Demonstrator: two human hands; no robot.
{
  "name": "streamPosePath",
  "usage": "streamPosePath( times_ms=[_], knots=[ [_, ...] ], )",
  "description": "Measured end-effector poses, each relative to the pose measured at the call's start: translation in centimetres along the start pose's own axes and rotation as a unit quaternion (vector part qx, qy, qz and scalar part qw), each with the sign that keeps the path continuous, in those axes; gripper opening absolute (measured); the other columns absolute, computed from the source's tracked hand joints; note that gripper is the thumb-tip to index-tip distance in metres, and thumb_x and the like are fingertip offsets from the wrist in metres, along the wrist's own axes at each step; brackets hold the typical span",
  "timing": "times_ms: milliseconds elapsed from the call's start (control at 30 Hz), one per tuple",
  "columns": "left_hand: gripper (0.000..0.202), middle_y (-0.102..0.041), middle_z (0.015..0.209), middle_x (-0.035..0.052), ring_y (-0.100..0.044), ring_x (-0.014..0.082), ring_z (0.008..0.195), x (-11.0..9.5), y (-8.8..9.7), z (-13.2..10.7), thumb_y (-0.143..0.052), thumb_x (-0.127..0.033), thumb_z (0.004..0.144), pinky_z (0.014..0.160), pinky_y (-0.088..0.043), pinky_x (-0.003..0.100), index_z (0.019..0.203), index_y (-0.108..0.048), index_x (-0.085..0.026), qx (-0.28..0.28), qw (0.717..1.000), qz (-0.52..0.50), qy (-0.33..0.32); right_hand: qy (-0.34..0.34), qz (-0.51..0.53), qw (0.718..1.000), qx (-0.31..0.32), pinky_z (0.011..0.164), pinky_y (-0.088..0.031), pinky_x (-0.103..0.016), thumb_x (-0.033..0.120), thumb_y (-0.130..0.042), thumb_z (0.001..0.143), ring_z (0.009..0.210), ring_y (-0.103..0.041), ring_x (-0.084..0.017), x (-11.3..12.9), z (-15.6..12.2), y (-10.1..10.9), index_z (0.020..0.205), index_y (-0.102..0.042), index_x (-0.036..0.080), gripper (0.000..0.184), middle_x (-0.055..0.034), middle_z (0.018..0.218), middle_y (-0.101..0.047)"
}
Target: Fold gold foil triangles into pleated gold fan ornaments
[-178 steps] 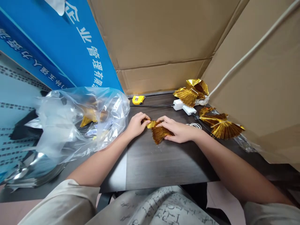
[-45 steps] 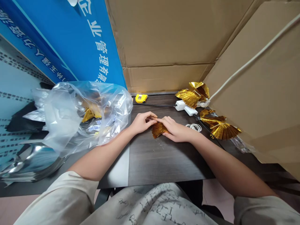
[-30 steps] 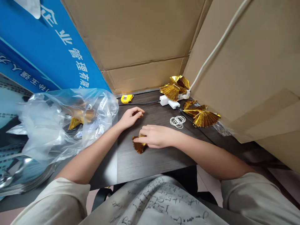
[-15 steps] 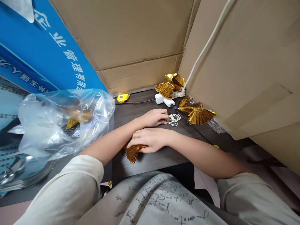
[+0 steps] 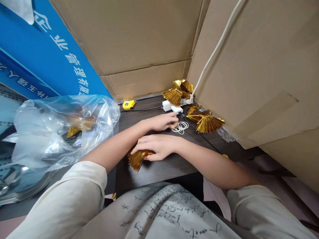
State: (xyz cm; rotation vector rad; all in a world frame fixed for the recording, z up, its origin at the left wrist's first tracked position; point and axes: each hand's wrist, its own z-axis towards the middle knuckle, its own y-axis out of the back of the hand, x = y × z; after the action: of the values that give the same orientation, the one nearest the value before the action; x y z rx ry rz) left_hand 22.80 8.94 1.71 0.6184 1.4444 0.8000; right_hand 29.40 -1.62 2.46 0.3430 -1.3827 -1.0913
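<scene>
My right hand point(image 5: 156, 147) lies low on the dark table point(image 5: 161, 167), fingers closed over a folded gold foil fan point(image 5: 136, 159) whose pleats stick out to the lower left. My left hand point(image 5: 163, 121) reaches across above it, fingertips pinched at a small pile of white rubber bands point(image 5: 180, 126). Whether a band is lifted, I cannot make out.
A clear plastic bag point(image 5: 64, 127) with gold foil pieces inside fills the left. Tied gold fans lie at the back point(image 5: 176, 93) and right point(image 5: 205, 121). A white power strip point(image 5: 171, 107) and a yellow tape measure point(image 5: 129, 105) sit by the cardboard walls point(image 5: 149, 43).
The left hand left the fan and reached right to the rubber bands. The right hand pulled the gold fan back toward me and keeps it pressed down.
</scene>
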Motion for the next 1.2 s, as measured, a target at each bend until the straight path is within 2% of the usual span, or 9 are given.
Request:
streamPosePath(
  times_ms=[167, 267, 367, 500, 567, 633, 767, 867, 1200],
  knots=[
    [0.008, -0.06, 0.089, 0.0048, -0.053, 0.0164, 0.084, 0.2, 2.3, -0.9, -0.055, -0.021, 0.091, 0.08, -0.045, 0.03, 0.085, -0.058, -0.016, -0.081, 0.991, -0.103, 0.033, -0.027, 0.01, 0.999, -0.015, 0.103, -0.049, -0.036, 0.022, -0.056, 0.091, 0.11, -0.06, -0.019, -0.9, -0.2, 0.3, 0.135, -0.056, 0.016, 0.045, -0.0101, 0.119, -0.064],
    [0.016, -0.063, 0.083, 0.0034, -0.057, 0.0143, 0.079, 0.2, 2.6, -2.3, -0.062, -0.028, 0.089, 0.076, -0.046, 0.027, 0.083, -0.056, -0.015, -0.184, 0.962, -0.189, 0.075, -0.038, 0.003, 0.999, -0.024, 0.102, -0.05, -0.036, 0.024, -0.057, 0.091, 0.11, -0.06, -0.019, -1.1, -0.3, 0.6, 0.136, -0.056, 0.017, 0.046, -0.0095, 0.118, -0.064],
    [0.027, -0.067, 0.078, 0.0024, -0.061, 0.0126, 0.074, 0.3, 2.1, -4.3, -0.075, -0.034, 0.082, 0.075, -0.049, 0.025, 0.088, -0.059, -0.014, -0.325, 0.895, -0.274, 0.135, -0.038, 0.007, 0.999, -0.039, 0.098, -0.051, -0.034, 0.024, -0.057, 0.091, 0.108, -0.061, -0.019, -1.1, -0.5, 0.9, 0.137, -0.057, 0.018, 0.046, -0.0089, 0.117, -0.064],
    [0.052, -0.071, 0.076, 0.0044, -0.065, 0.0122, 0.07, 1.3, 1.0, -7.6, -0.093, -0.042, 0.063, 0.071, -0.051, 0.023, 0.093, -0.066, -0.009, -0.483, 0.758, -0.393, 0.192, -0.04, 0.006, 0.994, -0.099, 0.098, -0.051, -0.035, 0.026, -0.056, 0.092, 0.105, -0.063, -0.018, -1.7, -0.8, 1.5, 0.135, -0.056, 0.015, 0.045, -0.0101, 0.116, -0.066],
    [0.057, -0.07, 0.072, 0.0026, -0.064, 0.01, 0.066, 1.9, 0.5, -9.0, -0.097, -0.044, 0.054, 0.066, -0.049, 0.021, 0.086, -0.063, -0.01, -0.532, 0.707, -0.425, 0.193, -0.048, 0.012, 0.989, -0.14, 0.099, -0.051, -0.036, 0.025, -0.058, 0.09, 0.106, -0.063, -0.018, -2.4, -1.0, 1.6, 0.135, -0.055, 0.014, 0.046, -0.0114, 0.117, -0.067],
    [0.061, -0.069, 0.069, 0.0001, -0.064, 0.009, 0.065, 2.1, 0.1, -10.1, -0.098, -0.047, 0.051, 0.066, -0.049, 0.019, 0.084, -0.058, -0.013, -0.556, 0.683, -0.436, 0.184, -0.08, 0.048, 0.98, -0.177, 0.097, -0.052, -0.035, 0.024, -0.06, 0.088, 0.104, -0.065, -0.017, -3.2, -1.1, 1.7, 0.135, -0.053, 0.014, 0.049, -0.0115, 0.118, -0.067],
    [0.074, -0.068, 0.07, -0.0031, -0.066, 0.0104, 0.065, 1.4, -0.8, -10.8, -0.098, -0.049, 0.052, 0.066, -0.051, 0.02, 0.1, -0.052, -0.017, -0.567, 0.664, -0.462, 0.156, -0.132, 0.184, 0.944, -0.238, 0.101, -0.053, -0.034, 0.029, -0.063, 0.087, 0.116, -0.064, -0.017, -4.5, -1.3, 1.4, 0.139, -0.044, 0.016, 0.056, -0.0132, 0.128, -0.063],
    [0.074, -0.068, 0.072, -0.003, -0.062, 0.0084, 0.058, 0.7, -1.6, -10.8, -0.095, -0.05, 0.06, 0.057, -0.048, 0.018, 0.109, -0.049, -0.019, -0.552, 0.67, -0.478, 0.133, -0.172, 0.271, 0.918, -0.235, 0.094, -0.056, -0.031, 0.032, -0.063, 0.089, 0.11, -0.066, -0.015, -4.9, -1.4, 1.1, 0.147, -0.029, 0.018, 0.068, -0.0139, 0.13, -0.062],
    [0.062, -0.069, 0.071, -0.0013, -0.055, 0.0058, 0.045, 1.8, -2.2, -11.5, -0.091, -0.054, 0.064, 0.045, -0.042, 0.017, 0.096, -0.057, -0.014, -0.491, 0.703, -0.491, 0.152, -0.203, 0.333, 0.903, -0.179, 0.103, -0.054, -0.029, 0.033, -0.068, 0.087, 0.112, -0.065, -0.012, -5.1, -1.5, 0.7, 0.15, -0.028, 0.019, 0.076, -0.0114, 0.128, -0.061]
  ],
)
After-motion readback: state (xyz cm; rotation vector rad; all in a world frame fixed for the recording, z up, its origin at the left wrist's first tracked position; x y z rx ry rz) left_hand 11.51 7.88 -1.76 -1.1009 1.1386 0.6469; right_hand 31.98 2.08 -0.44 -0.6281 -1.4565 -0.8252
